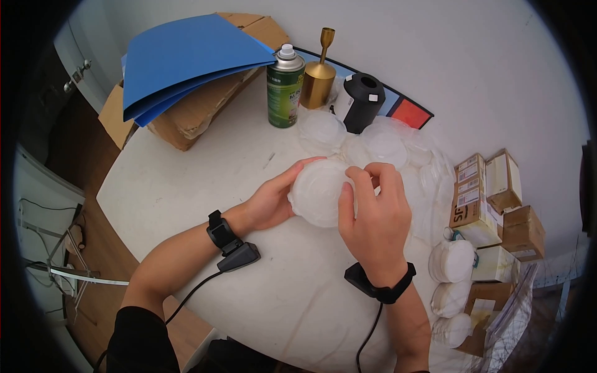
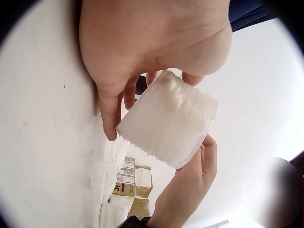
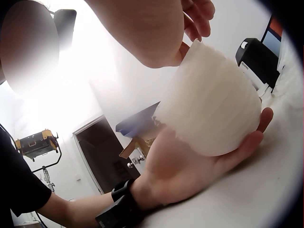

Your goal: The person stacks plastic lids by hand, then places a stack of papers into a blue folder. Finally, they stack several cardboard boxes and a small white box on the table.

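Cupping the stack of translucent white discs (image 1: 318,198), the left hand (image 1: 270,202) is partly closed, thumb and fingers bent round its side. The right hand (image 1: 379,217) has its fingers bent, with thumb and index finger nearly together, pinching the rim. The stack is held above the white counter (image 1: 180,180), tilted, one round face turned up towards the head camera; the axis through its layers runs from that face down towards the counter, and whether this is its longest dimension cannot be told. Beyond the stack stand a green spray can (image 1: 285,90), a brass candle holder (image 1: 319,81) and a black cylindrical device (image 1: 360,102). Cardboard boxes (image 1: 469,199) sit to its right.
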